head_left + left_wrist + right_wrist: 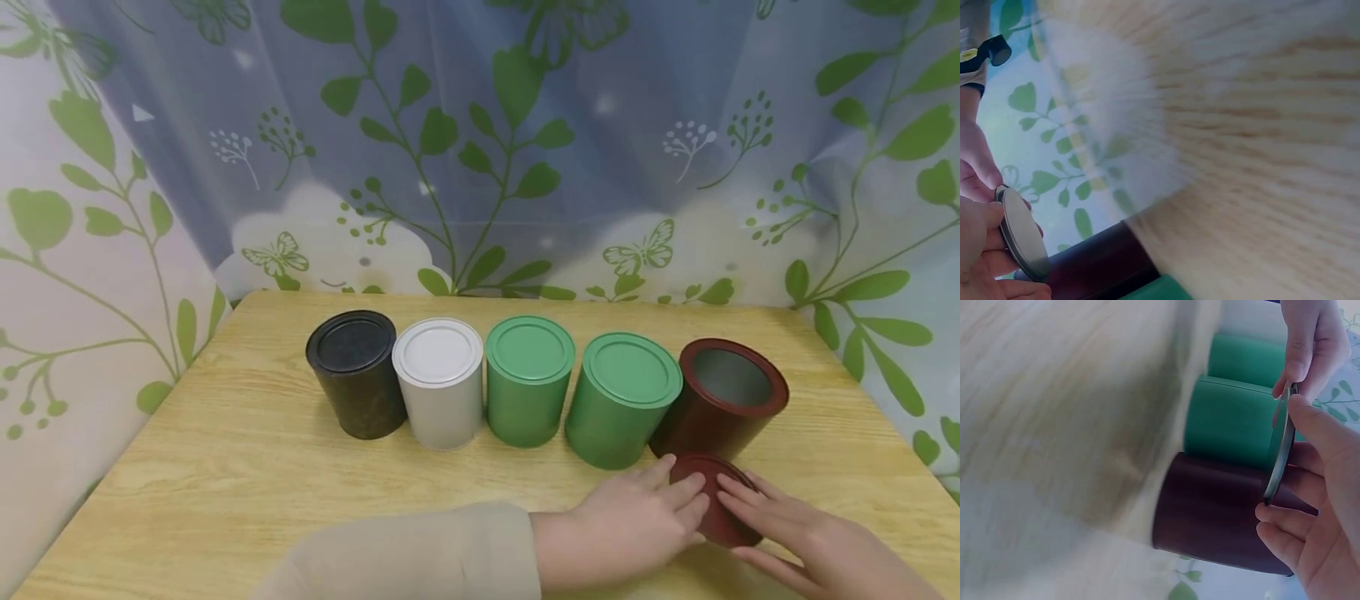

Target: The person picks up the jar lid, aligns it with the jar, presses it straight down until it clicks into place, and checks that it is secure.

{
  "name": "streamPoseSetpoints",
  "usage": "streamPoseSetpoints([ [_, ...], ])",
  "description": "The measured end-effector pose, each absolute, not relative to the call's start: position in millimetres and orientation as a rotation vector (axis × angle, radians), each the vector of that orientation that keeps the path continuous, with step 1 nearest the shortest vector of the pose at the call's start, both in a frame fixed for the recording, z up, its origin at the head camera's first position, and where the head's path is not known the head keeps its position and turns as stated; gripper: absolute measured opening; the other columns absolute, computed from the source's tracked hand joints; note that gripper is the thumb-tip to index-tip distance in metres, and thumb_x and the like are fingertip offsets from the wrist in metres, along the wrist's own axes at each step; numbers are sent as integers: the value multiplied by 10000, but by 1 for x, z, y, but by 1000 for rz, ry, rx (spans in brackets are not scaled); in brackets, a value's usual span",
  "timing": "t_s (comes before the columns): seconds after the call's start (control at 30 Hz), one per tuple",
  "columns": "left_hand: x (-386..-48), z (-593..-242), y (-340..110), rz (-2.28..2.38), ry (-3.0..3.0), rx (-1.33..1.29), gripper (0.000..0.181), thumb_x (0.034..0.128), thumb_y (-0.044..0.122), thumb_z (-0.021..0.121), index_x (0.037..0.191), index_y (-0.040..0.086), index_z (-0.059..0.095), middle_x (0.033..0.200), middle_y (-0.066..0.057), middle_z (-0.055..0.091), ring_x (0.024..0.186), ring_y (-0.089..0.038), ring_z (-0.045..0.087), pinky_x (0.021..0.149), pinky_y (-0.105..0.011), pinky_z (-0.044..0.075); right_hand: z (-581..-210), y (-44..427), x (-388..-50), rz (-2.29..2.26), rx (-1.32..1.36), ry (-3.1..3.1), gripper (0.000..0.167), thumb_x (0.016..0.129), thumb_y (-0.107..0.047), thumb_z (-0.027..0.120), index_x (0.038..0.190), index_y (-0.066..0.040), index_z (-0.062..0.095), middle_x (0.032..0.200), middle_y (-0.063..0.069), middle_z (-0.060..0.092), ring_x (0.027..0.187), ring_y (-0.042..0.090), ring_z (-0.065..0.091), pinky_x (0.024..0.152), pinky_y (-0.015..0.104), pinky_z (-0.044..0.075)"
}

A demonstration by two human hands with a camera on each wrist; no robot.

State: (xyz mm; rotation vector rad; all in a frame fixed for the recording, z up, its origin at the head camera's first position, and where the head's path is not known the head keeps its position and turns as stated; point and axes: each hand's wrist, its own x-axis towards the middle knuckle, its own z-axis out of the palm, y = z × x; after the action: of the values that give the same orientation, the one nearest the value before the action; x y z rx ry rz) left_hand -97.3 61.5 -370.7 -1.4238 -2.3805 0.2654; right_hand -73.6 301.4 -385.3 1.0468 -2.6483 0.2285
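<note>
A dark red lid [720, 504] is held between both hands, a little in front of the dark red can [727, 417]. That can stands uncovered, its grey inside showing. My left hand [626, 521] pinches the lid's left side, fingers over the top. On the opposite side my right hand [806, 533] pinches the rim, fingers above and thumb toward the near edge. The right wrist view shows the lid [1282, 450] edge-on, apart from the table, with the thumbs and fingers on its two faces. Its pale underside [1025, 228] appears in the left wrist view.
Left of the red can, a green can [622, 400], another green can [528, 379], a white can [438, 383] and a black can [358, 375] stand in a row, all lidded. They stand on a wood-grain table [225, 492]. Behind hangs a leaf-patterned curtain [480, 183].
</note>
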Motion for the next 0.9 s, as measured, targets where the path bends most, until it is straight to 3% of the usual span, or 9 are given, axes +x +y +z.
streamPoseSetpoints([
  [0.17,-95,-363,60,232,-2281,-1394,404,1007,405,362,1282,208,584,1326,28,530,1197,-206,504,916,-243,450,-374,302,-71,280,1068,-2579,826,649,-348,810,1387,-335,441,1425,-252,216,1261,-163,172,683,8,382],
  [0.33,-95,-352,59,200,-2263,-1380,397,1006,392,375,1279,197,588,1315,25,538,1194,-214,507,902,-232,457,-363,300,-71,252,1104,-2512,757,689,-400,770,1377,-283,476,1453,-223,267,1295,-120,204,748,0,369],
  [0.63,-94,-339,59,168,-2251,-1343,401,1007,403,368,1279,210,588,1324,36,530,1216,-226,486,894,-243,465,-351,299,-74,296,1143,-2376,560,880,-552,481,1327,-221,546,1421,-154,380,1304,-42,286,885,13,308],
  [0.9,-101,-335,61,135,-2178,-1325,385,999,401,394,1247,207,616,1291,35,558,1181,-208,519,909,-228,451,-345,300,-75,319,1099,-2373,565,883,-556,479,1268,-162,608,1396,-140,420,1310,-19,294,927,16,248],
])
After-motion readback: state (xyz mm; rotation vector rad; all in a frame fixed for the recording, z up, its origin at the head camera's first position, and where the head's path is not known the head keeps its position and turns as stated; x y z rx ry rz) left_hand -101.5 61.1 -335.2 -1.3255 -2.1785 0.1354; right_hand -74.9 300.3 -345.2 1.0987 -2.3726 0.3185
